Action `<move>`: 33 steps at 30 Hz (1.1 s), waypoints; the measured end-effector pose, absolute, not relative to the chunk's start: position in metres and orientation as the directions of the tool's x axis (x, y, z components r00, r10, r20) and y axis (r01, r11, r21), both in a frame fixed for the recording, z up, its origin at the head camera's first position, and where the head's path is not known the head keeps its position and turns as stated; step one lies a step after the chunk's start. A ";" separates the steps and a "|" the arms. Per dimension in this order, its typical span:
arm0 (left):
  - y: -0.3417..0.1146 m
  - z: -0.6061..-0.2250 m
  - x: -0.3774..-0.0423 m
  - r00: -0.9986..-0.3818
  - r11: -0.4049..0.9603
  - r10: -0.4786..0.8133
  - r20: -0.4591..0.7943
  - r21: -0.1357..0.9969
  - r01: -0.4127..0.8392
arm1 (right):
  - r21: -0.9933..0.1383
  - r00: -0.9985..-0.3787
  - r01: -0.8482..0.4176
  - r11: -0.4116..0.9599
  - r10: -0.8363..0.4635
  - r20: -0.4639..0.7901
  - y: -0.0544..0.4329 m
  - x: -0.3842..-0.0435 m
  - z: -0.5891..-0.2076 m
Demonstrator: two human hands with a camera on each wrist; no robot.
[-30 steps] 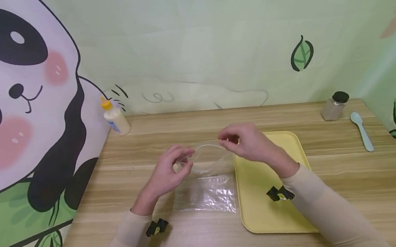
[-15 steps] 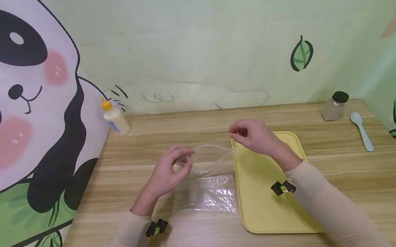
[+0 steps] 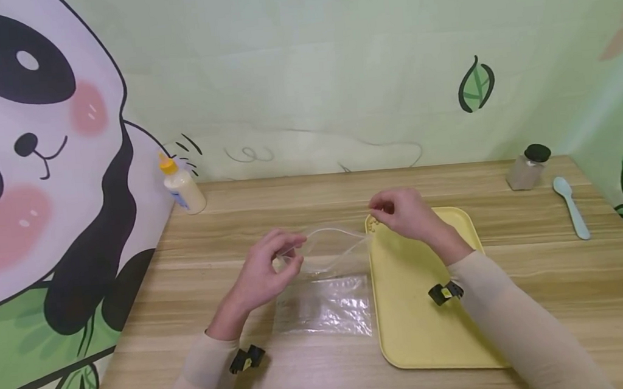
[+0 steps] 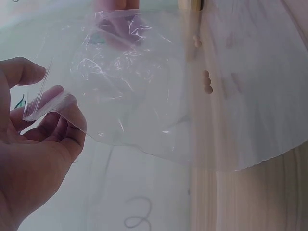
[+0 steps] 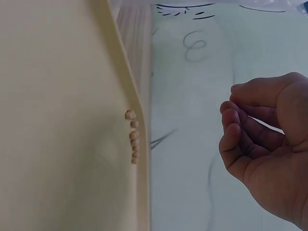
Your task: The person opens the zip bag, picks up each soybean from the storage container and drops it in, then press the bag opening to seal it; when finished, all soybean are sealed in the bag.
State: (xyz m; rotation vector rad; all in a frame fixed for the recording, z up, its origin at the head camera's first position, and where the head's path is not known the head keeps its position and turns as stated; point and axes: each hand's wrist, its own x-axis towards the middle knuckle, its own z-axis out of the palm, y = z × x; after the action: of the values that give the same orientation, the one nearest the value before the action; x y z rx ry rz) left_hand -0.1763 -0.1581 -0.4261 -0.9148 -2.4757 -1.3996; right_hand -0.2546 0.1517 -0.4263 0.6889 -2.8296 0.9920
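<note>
A clear zip bag [image 3: 320, 307] lies with its lower part on the table and its mouth raised and parted. My left hand [image 3: 267, 265] grips one side of the mouth; in the left wrist view its fingers curl round the film. Small tan balls [image 4: 207, 83] show at the bag's fold in that view. My right hand [image 3: 403, 215] hangs over the far left corner of the yellow tray [image 3: 430, 307], fingers curled and thumb meeting the index fingertip, with nothing visible between them. Below it, several similar small tan balls [image 5: 134, 137] line the tray's rim.
A bottle [image 3: 183, 189] with a yellow nozzle stands at the table's back left. At the back right are a clear jar [image 3: 526, 171] with a black lid and a pale blue spoon [image 3: 572, 207]. A panda-printed wall covering [image 3: 302, 79] borders the table.
My right hand has left the bag's mouth and moved right, over the tray's corner, so the small balls there now show. My left hand stays in place on the bag.
</note>
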 end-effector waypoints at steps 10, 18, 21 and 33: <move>-0.159 -0.427 -0.177 -0.801 0.377 0.434 0.413 0.724 0.578 | -0.600 -0.936 -0.324 0.732 -0.340 0.090 0.162 -0.267 -0.444; -0.159 -0.425 -0.178 -0.788 0.377 0.435 0.435 0.707 0.599 | -0.581 -0.953 -0.266 0.769 -0.299 0.041 0.168 -0.273 -0.455; -0.159 -0.425 -0.178 -0.791 0.375 0.435 0.432 0.711 0.594 | -0.566 -0.955 -0.261 0.782 -0.294 0.034 0.169 -0.275 -0.459; -0.159 -0.425 -0.176 -0.799 0.369 0.434 0.417 0.727 0.579 | -0.514 -0.951 -0.268 0.815 -0.310 0.005 0.170 -0.279 -0.465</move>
State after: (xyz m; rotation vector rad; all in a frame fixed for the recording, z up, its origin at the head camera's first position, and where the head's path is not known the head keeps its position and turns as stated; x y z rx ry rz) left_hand -0.1764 -0.1592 -0.4247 -0.9208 -2.4672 -1.4078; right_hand -0.2787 0.1696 -0.4651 0.4893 -3.0678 0.8506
